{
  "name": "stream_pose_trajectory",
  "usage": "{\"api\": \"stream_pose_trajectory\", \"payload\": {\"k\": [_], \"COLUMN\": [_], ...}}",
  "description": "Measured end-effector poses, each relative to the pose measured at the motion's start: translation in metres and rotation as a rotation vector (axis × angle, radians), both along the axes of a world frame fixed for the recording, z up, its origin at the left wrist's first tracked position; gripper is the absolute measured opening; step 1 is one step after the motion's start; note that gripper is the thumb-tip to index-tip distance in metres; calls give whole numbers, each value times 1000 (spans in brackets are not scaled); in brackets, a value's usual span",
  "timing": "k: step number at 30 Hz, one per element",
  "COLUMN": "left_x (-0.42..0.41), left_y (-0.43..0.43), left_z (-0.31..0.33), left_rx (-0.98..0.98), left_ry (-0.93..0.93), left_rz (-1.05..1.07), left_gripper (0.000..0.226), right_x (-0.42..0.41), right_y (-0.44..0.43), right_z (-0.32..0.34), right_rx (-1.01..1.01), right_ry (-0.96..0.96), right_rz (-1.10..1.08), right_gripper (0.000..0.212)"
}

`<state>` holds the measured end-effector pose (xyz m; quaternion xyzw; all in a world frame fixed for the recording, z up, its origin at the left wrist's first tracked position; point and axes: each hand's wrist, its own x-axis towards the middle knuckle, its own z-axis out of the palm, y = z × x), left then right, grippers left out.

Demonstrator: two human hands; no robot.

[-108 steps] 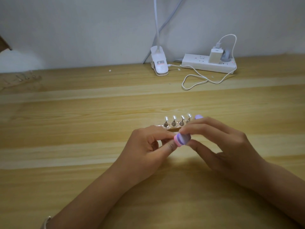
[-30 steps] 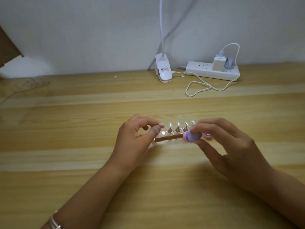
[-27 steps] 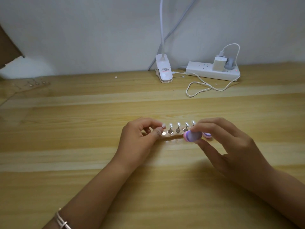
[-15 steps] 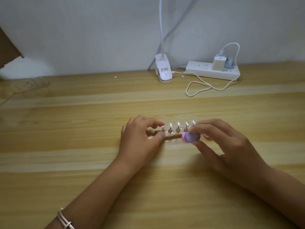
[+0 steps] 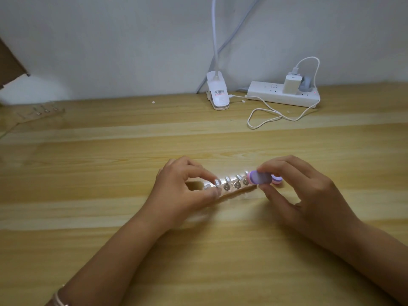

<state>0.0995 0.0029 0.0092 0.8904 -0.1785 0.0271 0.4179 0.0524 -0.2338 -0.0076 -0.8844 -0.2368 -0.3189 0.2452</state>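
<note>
- The purple-and-pink buffer block [image 5: 260, 178] is gripped between thumb and fingers of the right hand [image 5: 309, 195], just over the right end of the nail strip [image 5: 239, 191].
- The nail strip is laid on the wooden table [image 5: 110, 173], its long axis running left to right and rising slightly toward the right; silvery nail tips stand in a row along it.
- The leftmost nail tip [image 5: 217, 182] is pinched between thumb and forefinger of the left hand [image 5: 183, 191]; whether it is seated or lifted off cannot be told.
- From the block, that tip lies leftward along the strip's axis, with three other tips between.
- The left hand is nearer the tip, so the gap is judged to be closed by the tip being carried rightward to the block, or the block being brought leftward over the row.
</note>
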Motion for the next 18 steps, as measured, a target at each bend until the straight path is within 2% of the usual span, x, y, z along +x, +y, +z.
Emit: {"api": "stream_pose_trajectory", "payload": {"k": [2,5,10,12,16,18], "left_x": [0,-3,-9,-14,-25,-26], "left_y": [-4,-6,-9,-11,-15,-17], "left_z": [-1,-4,-4,0,5,5], "left_rx": [-17,8,226,203,0,-34], "left_ry": [-64,-162,-557,-642,-549,-459], "left_rz": [8,0,-47,-72,-137,-190], "left_gripper": [12,10,4,3,1,2], "right_x": [0,0,-1,-2,-2,-1], "right_y": [-2,-2,1,0,-2,-3], "right_z": [-1,-1,0,2,5,5], "right_rx": [0,5,-1,29,120,136], "right_ry": [13,16,2,-6,-3,-5], "right_rz": [-5,-5,7,12,42,48], "right_gripper": [14,13,12,13,18,23]}}
